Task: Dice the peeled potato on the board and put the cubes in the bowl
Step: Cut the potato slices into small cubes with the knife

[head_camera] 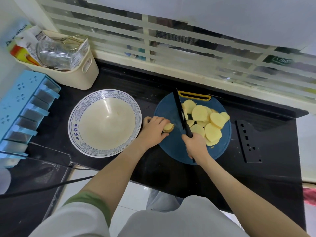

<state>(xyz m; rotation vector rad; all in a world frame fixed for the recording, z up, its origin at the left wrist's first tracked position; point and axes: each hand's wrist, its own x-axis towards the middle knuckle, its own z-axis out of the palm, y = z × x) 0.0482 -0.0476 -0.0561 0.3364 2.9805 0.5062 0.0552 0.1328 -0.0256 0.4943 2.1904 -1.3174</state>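
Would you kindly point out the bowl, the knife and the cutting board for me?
bowl (74, 117): head view, on its patterned left rim.
knife (179, 108): head view, on the black blade.
cutting board (165, 108): head view, on bare blue surface left of the blade.

You wear a loose white top (179, 219); its left sleeve (73, 219) ends in a green cuff (92, 201), both forearms bare.

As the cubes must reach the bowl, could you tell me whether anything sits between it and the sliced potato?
No loose thing does. The bowl sits just left of the board; only the left hand, holding a few slices, and the knife in the right hand lie between.
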